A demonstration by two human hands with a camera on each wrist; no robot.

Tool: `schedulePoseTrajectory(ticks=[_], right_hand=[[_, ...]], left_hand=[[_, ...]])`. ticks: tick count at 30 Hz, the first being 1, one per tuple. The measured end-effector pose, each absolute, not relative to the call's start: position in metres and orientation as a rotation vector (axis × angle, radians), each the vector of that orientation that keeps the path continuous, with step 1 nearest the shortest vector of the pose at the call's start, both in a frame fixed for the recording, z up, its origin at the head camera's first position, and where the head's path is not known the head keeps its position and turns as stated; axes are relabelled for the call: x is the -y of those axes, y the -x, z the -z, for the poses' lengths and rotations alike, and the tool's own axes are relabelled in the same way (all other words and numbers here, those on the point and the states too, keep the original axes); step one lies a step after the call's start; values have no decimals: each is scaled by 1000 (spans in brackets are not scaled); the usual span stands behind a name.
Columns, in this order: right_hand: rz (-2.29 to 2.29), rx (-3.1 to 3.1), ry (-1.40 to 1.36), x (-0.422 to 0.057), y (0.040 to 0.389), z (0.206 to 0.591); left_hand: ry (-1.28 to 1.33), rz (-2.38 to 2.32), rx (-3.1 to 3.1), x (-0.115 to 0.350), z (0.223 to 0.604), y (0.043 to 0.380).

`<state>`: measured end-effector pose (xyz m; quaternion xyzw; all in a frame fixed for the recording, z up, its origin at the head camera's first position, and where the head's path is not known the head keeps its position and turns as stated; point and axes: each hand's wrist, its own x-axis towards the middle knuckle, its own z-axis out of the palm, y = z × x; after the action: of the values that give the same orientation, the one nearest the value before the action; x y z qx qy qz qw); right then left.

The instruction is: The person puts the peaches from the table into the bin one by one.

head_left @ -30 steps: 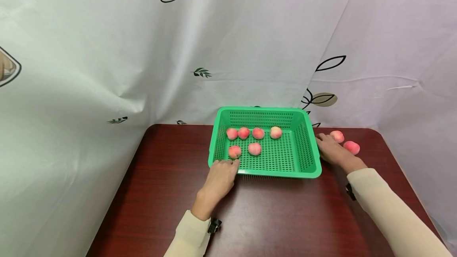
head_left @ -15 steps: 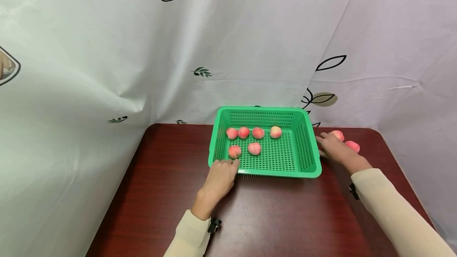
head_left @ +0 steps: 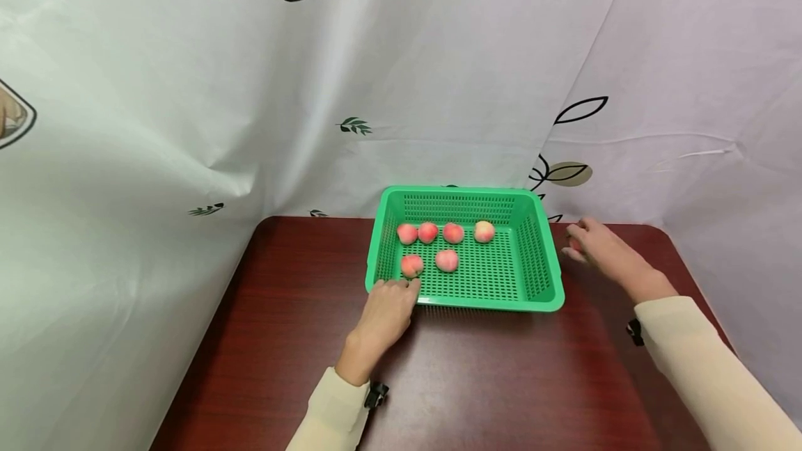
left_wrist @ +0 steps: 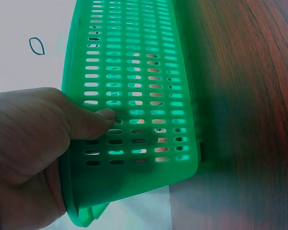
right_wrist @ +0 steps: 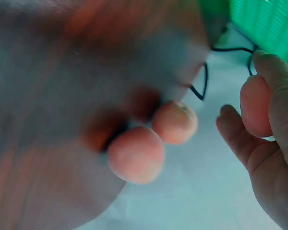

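Note:
A green plastic basket (head_left: 489, 303) with slotted walls stands on the table, several pink peaches (head_left: 447, 261) lying on its floor. My left hand (head_left: 385, 312) grips the near rim at its left end; in the left wrist view the thumb (left_wrist: 93, 123) presses on the outer wall. To the right of the basket, my right hand (head_left: 604, 252) holds a peach (right_wrist: 256, 106) between thumb and fingers. Two more peaches, a larger one (right_wrist: 136, 155) and a smaller one (right_wrist: 174, 121), rest on the table in the right wrist view; the hand hides them in the head view.
The dark red wooden table (head_left: 282, 312) has rounded far corners. A white cloth (head_left: 438, 89) printed with leaves hangs right behind the basket and along both sides.
My right hand has taken hold of a peach beside the basket and moved a little to the right, now covering the two other peaches. The left hand and basket stay put.

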<state>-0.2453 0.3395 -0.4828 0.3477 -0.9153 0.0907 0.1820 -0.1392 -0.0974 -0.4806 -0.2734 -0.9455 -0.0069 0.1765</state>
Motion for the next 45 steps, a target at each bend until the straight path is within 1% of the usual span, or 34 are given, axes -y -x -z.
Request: schedulePoseTrajectory(ticks=[5, 13, 20, 27, 33, 40, 45], right_hand=[[-305, 2534, -963, -341, 245, 466], [-476, 2763, -736, -324, 235, 426], [-582, 2720, -754, -298, 232, 406], [-621, 2673, -889, -275, 239, 402], [-642, 2796, -968, -258, 244, 403], [-641, 2930, -1106, -231, 252, 409], [-623, 2985, -1152, -212, 256, 415]], left_hand=[[770, 23, 2675, 98, 481, 140], [769, 20, 2656, 97, 481, 139], [772, 23, 2647, 97, 480, 140], [780, 25, 2645, 97, 480, 139], [773, 24, 2662, 97, 479, 138], [774, 26, 2652, 97, 480, 139], [764, 29, 2642, 97, 480, 139]])
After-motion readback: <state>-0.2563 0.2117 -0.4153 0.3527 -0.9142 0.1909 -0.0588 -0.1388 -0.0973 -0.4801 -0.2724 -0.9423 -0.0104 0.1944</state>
